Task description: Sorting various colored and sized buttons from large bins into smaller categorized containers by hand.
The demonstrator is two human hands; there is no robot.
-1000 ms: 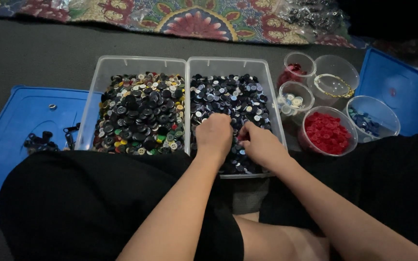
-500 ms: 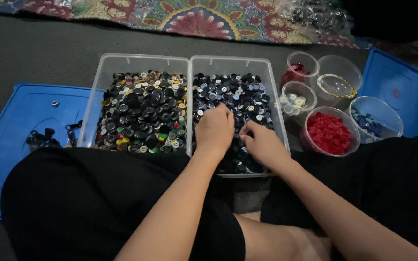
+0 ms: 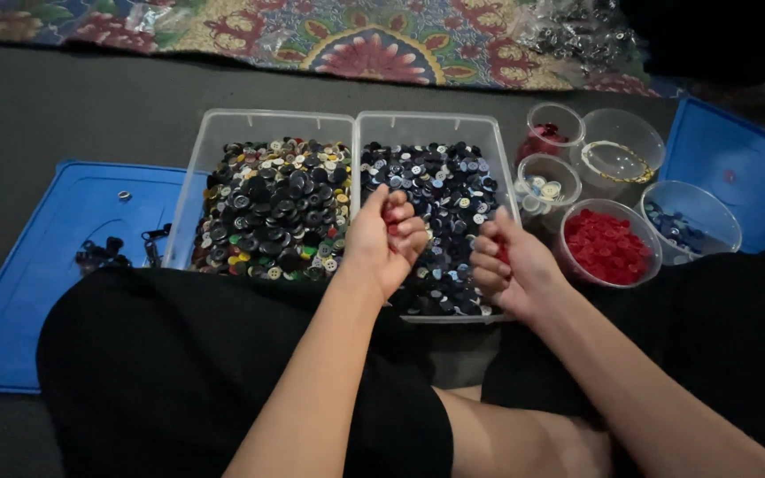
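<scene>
compared with half a second ago, both hands have lifted off the heap of buttons and turned palm-inward, fingers curled; before, they lay flat and spread on the dark buttons. left to right: a blue lid point(image 3: 37, 265) lies on the floor, carrying a few small dark pieces near its inner edge. beside it stands the left clear bin point(image 3: 223, 133), filled with mixed buttons, mostly black with green, yellow and white among them. touching its side is the right clear bin point(image 3: 480, 128), filled with dark blue and black buttons with a few pale ones. the left hand point(image 3: 384, 237) hovers above the boundary of the two bins, fingers closed loosely around small red buttons point(image 3: 390, 215) that show between the fingertips. the right hand point(image 3: 508, 270) hovers over the near right corner of the right bin, curled narrow around something red, barely visible. further right, round clear tubs are clustered: one of red buttons point(image 3: 608, 245), one of pale buttons point(image 3: 542, 188), one of blue buttons point(image 3: 676, 228). a second blue lid point(image 3: 745, 168) lies at the far right.
</scene>
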